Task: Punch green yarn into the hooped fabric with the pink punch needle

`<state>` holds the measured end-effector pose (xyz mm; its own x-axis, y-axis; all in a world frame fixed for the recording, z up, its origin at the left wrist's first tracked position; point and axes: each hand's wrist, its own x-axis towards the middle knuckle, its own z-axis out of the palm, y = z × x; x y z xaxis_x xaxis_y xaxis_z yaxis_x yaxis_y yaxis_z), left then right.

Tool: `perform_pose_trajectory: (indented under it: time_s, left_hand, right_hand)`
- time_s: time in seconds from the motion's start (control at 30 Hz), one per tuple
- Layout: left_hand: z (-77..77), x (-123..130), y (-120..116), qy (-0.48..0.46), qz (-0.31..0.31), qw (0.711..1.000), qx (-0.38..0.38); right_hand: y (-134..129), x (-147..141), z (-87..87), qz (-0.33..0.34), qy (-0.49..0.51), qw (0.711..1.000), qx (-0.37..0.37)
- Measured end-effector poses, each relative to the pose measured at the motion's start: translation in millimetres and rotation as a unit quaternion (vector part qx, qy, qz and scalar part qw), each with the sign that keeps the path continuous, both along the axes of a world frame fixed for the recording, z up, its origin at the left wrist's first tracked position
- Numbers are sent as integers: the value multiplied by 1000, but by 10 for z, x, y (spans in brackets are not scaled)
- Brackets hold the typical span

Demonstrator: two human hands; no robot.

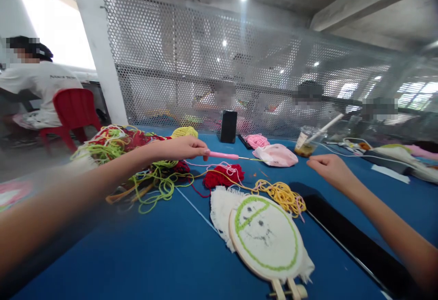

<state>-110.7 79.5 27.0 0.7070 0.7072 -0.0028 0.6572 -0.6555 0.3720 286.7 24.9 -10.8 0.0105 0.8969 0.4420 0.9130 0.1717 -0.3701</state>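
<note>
1. Pink needle (222, 155) is pinched by your left hand (181, 148), fingertips pressed together on its handle; its thin tip is hard to make out.
2. Embroidery hoop (265, 238) lies closest, its clamp almost cut off below.
3. Your right hand (331, 170) hovers empty, fingers loosely together, over the blue table (137, 263).
4. Red yarn (222, 175) sits beside yellow yarn (278, 195).
5. Farther off, a phone (228, 126) stands before a perforated screen (205, 63), with blurred people behind it.

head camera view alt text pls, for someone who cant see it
A person's left hand holds a pink-handled crochet hook above a blue table scattered with tangled yarn. The empty right hand hovers near a plastic cup, beyond a round wooden embroidery hoop of white cloth stitched with a green circle.
</note>
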Motion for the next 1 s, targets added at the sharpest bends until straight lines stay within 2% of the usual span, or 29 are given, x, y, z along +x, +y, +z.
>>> perform_pose_trajectory:
  time_s: [0.13, 0.33, 0.5, 0.77, 1.0]
  left_hand:
    - [-19, -70, 73, 14, -4, 1000, 3]
    - [-79, -117, 174, 29, -13, 999, 13]
    - [-82, -149, 202, 40, -17, 999, 14]
    - [13, -385, 285, 31, 16, 999, 42]
    - [73, -411, 258, 18, 33, 996, 81]
  right_hand:
    - [30, 77, -28, -45, -61, 996, -43]
    - [43, 145, -63, -137, -156, 977, -51]
    - [52, 135, -65, -162, -201, 964, -69]
    - [28, 316, -51, -223, -204, 947, -110]
    - [92, 455, -153, -284, -192, 928, -146]
